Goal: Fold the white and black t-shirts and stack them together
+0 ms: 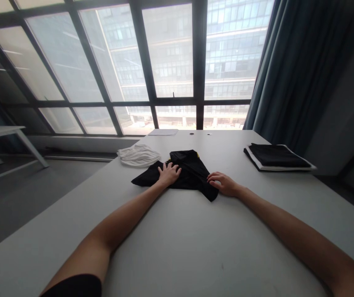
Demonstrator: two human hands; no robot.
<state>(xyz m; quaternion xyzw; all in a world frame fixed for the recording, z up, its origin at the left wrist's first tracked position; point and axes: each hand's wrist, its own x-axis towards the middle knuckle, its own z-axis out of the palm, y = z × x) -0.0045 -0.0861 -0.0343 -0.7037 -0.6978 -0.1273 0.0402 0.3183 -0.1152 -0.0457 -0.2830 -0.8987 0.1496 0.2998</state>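
Note:
A black garment (189, 175) with small yellow bits along its far edge lies crumpled on the white table (177, 239). On its left part rests my left hand (168, 174), fingers spread flat over the cloth. My right hand (223, 184) is at the garment's right edge, fingers loosely bent and touching or just beside the fabric; nothing is visibly gripped. Behind the garment, to the left, sits a bunched white cloth (138, 155).
A stack of folded black and white cloths (277, 156) lies at the table's right side. White sheets (164, 132) and two small round fittings are near the far edge. Beyond are windows, a blue curtain (266, 70) and, at left, another white table (0, 131).

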